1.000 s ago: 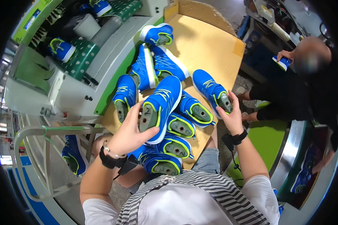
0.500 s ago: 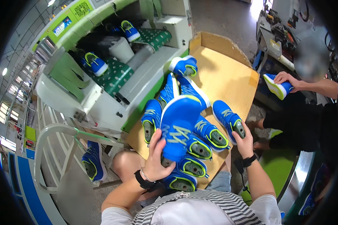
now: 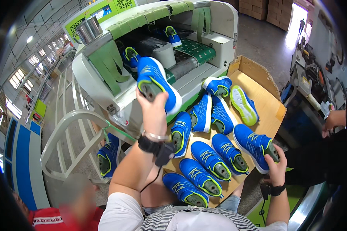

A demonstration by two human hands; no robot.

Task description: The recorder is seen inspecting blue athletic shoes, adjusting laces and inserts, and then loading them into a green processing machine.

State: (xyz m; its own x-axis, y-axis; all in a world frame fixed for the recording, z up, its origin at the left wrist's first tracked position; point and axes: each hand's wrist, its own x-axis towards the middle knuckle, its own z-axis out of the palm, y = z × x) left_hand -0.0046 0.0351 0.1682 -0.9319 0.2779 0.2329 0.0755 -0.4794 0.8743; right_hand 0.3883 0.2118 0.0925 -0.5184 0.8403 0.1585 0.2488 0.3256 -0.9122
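Up high, a blue shoe (image 3: pixel 157 83) with a white sole was gripped by the left hand (image 3: pixel 154 111), lifted before the green-belted machine (image 3: pixel 189 50). Another shoe (image 3: pixel 255 146) was clasped at its heel by the right hand (image 3: pixel 275 169) over the cardboard tray (image 3: pixel 266 107). Mesh pairs (image 3: pixel 204 169) were crowded between; the fingertips were partly hidden.
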